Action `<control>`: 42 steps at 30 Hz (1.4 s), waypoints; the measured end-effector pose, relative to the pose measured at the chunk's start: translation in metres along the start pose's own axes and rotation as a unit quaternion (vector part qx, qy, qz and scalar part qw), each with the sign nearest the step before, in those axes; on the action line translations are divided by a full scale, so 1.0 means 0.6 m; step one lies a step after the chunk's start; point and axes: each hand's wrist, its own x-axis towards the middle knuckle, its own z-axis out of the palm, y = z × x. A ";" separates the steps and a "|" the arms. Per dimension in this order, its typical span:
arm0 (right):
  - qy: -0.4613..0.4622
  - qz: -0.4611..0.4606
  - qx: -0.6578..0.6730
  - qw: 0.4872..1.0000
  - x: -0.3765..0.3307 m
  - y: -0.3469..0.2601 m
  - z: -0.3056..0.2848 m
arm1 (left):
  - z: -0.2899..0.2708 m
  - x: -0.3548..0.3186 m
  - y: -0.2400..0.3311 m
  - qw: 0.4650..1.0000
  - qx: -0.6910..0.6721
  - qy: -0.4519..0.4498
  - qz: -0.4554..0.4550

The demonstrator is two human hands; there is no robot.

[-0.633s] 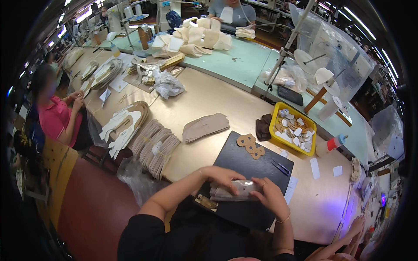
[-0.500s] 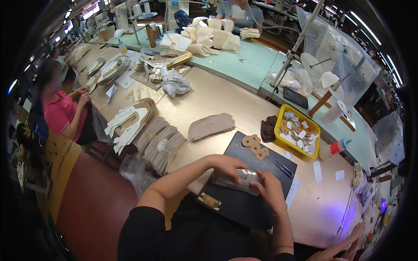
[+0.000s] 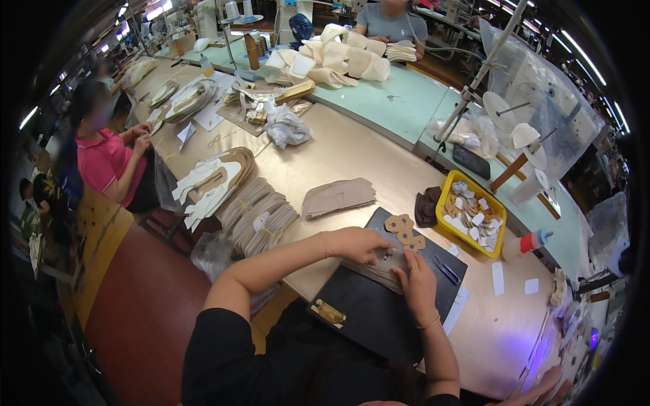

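A stack of thin greyish-brown cut pieces [image 3: 374, 272], with a shiny patch on top, lies on a black board [image 3: 362, 301]. My left hand [image 3: 355, 245] comes over its far left side, index finger reaching across the top and thumb bent against it. Along the right end, my right hand [image 3: 418, 283] grips the stack between thumb and fingers. Tan cut-outs with dark round spots [image 3: 405, 231] lie beyond the stack. To the right of my right hand is a pair of dark thread snips [image 3: 446, 270]. A brass-coloured metal piece [image 3: 330, 314] sits on the board's near left corner.
A yellow basket [image 3: 441, 211] of small tan and white pieces stands right, near a red-capped bottle [image 3: 526, 243]. Left are tied bundles [image 3: 261, 215], a flat brown stack [image 3: 338, 198] and white templates [image 3: 210, 186]. A person in pink [image 3: 108, 162] works at far left.
The camera view has shifted slightly. My left hand has turned and extended its index finger over the stack. The wide glossy shine on the stack has shrunk, and its layered near edge shows more.
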 end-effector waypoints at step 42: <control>-0.192 0.138 0.199 0.951 -0.114 -0.074 -0.038 | 0.055 -0.027 -0.030 0.966 -0.132 0.133 -0.178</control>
